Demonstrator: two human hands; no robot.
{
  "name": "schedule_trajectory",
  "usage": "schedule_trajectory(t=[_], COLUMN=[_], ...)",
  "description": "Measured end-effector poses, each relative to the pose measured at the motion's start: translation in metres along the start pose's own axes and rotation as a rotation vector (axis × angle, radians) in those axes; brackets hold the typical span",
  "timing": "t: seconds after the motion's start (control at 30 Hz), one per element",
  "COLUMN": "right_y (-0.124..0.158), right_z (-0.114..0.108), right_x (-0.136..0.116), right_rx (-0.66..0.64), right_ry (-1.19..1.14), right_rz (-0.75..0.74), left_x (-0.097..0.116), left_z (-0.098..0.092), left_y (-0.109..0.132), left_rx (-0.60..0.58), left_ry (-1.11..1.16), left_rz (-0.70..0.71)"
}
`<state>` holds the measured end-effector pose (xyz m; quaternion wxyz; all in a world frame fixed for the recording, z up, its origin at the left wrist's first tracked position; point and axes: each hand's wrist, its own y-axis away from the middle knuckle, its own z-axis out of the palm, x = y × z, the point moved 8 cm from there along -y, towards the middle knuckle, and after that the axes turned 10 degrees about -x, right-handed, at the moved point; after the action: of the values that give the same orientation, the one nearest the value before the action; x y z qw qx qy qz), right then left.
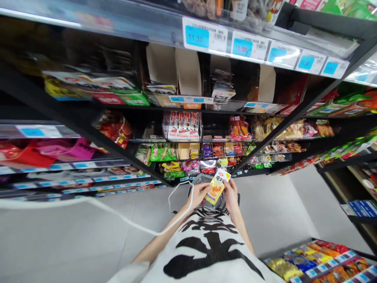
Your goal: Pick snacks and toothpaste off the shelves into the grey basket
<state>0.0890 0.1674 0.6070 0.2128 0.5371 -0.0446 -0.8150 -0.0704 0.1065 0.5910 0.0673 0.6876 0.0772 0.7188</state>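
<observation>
A yellow and white snack packet (217, 187) is held up in front of my body, tilted, its printed front facing me. My left hand (200, 193) pinches its left edge, and my right hand (231, 193) grips the right edge with the thumb near the top corner. Just beneath the packet and my hands is a grey shopping basket (203, 179), partly hidden by them; what lies in it is hard to make out.
Shelves of snacks stand ahead, with price tags (204, 35) along the top edge and open snack boxes (188, 72) below. A white cable (118, 214) crosses at left. Packets (294, 263) fill a low rack at lower right. Grey floor tiles (97, 236) lie around me.
</observation>
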Motion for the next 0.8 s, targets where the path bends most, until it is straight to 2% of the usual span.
schedule_trajectory(t=[0.13,0.2,0.33,0.4,0.47,0.53,0.6,0.7,0.8], right_y=[-0.006,-0.012,-0.026,-0.032,-0.038,-0.041,-0.040,-0.023,-0.002], right_z=[0.002,0.011,0.045,0.064,0.085,0.109,0.135,0.173,0.215], right_x=[-0.011,-0.019,-0.030,-0.036,-0.053,-0.084,-0.130,-0.204,-0.253], right_rx=[-0.110,-0.236,-0.543,-0.599,-0.600,-0.574,-0.515,-0.351,-0.179], right_ry=[0.194,0.376,0.630,0.694,0.730,0.734,0.699,0.583,0.527], right_rz=[0.059,0.077,0.098,0.119,0.088,-0.021,-0.223,-0.631,-1.002], left_x=[0.016,0.024,0.035,0.035,0.030,0.021,0.013,0.004,-0.006], left_z=[-0.016,-0.021,-0.037,-0.049,-0.062,-0.072,-0.082,-0.099,-0.116], left_y=[0.009,0.013,0.018,0.023,0.029,0.036,0.043,0.056,0.071], left_rx=[0.124,0.149,0.233,0.299,0.347,0.360,0.340,0.302,0.269], left_ry=[-0.179,-0.227,-0.241,-0.194,-0.084,0.056,0.151,0.162,0.109], left_rz=[0.071,0.113,0.189,0.210,0.205,0.179,0.158,0.151,0.145])
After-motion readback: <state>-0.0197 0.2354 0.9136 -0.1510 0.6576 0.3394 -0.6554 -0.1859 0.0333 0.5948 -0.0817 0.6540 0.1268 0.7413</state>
